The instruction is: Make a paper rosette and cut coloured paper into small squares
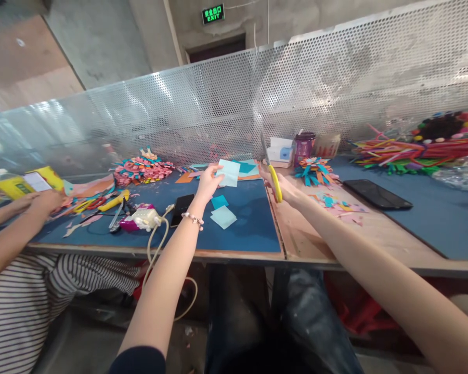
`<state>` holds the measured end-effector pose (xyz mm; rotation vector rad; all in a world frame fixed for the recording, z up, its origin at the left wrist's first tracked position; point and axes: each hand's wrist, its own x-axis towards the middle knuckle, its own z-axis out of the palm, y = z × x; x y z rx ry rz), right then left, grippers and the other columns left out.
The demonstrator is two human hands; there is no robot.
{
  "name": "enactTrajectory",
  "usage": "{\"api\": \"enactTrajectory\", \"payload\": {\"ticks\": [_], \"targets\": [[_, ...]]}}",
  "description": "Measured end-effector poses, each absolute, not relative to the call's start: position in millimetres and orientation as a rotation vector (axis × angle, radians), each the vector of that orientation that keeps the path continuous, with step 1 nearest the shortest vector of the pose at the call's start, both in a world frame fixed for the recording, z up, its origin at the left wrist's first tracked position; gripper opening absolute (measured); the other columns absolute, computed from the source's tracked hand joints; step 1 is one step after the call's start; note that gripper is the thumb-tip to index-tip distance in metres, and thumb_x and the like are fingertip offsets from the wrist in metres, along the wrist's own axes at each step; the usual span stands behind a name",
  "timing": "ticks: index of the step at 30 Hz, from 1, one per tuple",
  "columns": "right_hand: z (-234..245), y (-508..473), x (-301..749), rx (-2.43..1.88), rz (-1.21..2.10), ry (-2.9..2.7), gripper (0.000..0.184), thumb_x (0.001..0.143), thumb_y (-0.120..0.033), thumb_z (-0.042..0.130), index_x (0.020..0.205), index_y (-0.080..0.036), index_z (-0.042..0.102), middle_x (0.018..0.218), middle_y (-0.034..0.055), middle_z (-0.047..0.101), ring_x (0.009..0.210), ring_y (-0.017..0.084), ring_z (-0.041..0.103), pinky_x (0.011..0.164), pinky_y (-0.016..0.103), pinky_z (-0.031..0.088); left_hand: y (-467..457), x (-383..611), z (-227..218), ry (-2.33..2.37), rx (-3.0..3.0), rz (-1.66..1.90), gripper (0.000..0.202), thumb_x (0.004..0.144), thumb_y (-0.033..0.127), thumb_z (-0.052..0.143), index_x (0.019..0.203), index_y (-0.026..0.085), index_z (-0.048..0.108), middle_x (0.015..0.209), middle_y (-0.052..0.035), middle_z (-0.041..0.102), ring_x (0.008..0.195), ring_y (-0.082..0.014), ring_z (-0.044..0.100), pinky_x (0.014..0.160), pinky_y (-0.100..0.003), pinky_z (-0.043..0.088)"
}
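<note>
My left hand point(210, 182) pinches a pale blue paper square point(229, 173) by its left edge, above the blue table mat. Closed around yellow-handled scissors point(275, 183), my right hand point(285, 188) keeps the blades pointing up, apart from the paper. Below my left hand lie a pale blue square point(223, 217) and a brighter blue piece point(219, 202) on the mat. Behind the held square are more blue and orange sheets point(246, 167).
A co-worker's hands point(47, 202) are at the left. Nearby lie a glue gun point(142, 218) with its cord, a pile of paper strips point(142, 169) and a dark phone point(182, 209). Rightward are a purple cup point(304, 148), a paper-strip bundle point(315, 171), a black tablet point(376, 194) and pipe cleaners point(401, 150).
</note>
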<state>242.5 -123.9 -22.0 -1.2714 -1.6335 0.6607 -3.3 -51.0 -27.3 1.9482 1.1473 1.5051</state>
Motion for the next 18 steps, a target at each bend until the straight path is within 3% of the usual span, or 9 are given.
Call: {"api": "enactTrajectory", "payload": {"ticks": [4,7,11,14,18], "targets": [[-21,-128,244,-1.313,0.679,-1.662,0.048,0.070,-0.062,0.064,0.084,-0.018,0.053,0.065,0.0006,0.052,0.062,0.015,0.050,0.054,0.026,0.045,-56,-3,-24,1.182,1.911,1.471,0.041,0.076,0.023,0.064,0.116,0.017,0.059,0.123,-0.0111,0.057,0.077,-0.0140,0.061,0.056,-0.022,0.048],[-23,-127,242,-1.281,0.746,-1.687,0.046,0.073,-0.062,0.062,0.077,-0.018,0.049,0.057,-0.0025,0.046,0.050,0.010,0.044,0.043,0.022,0.038,-60,-5,-20,1.108,1.894,1.407,0.043,0.076,0.022,0.064,0.118,0.017,0.057,0.123,-0.0118,0.056,0.064,-0.0092,0.058,0.048,-0.020,0.045],[-24,-122,244,-1.367,0.864,-1.606,0.042,0.078,-0.057,0.059,0.073,-0.017,0.047,0.053,-0.0020,0.047,0.042,0.009,0.044,0.035,0.021,0.034,-57,-10,-17,0.980,1.837,1.434,0.044,0.075,0.017,0.060,0.118,0.020,0.056,0.125,-0.0100,0.055,0.065,-0.0075,0.056,0.045,-0.016,0.042],[-18,-123,250,-1.466,0.876,-1.607,0.029,0.077,-0.041,0.063,0.072,-0.016,0.049,0.052,-0.0018,0.050,0.040,0.009,0.046,0.034,0.020,0.036,-52,-14,-16,0.893,1.779,1.466,0.044,0.074,0.015,0.059,0.118,0.020,0.056,0.123,-0.0091,0.055,0.066,-0.0074,0.054,0.042,-0.015,0.038],[-6,-133,258,-1.536,0.797,-1.783,0.014,0.075,-0.025,0.056,0.066,-0.016,0.050,0.047,-0.0036,0.047,0.034,0.007,0.044,0.033,0.019,0.033,-51,-16,-13,0.779,1.762,1.489,0.045,0.074,0.016,0.059,0.119,0.020,0.055,0.113,-0.0077,0.058,0.062,-0.0064,0.051,0.040,-0.015,0.035]]}}
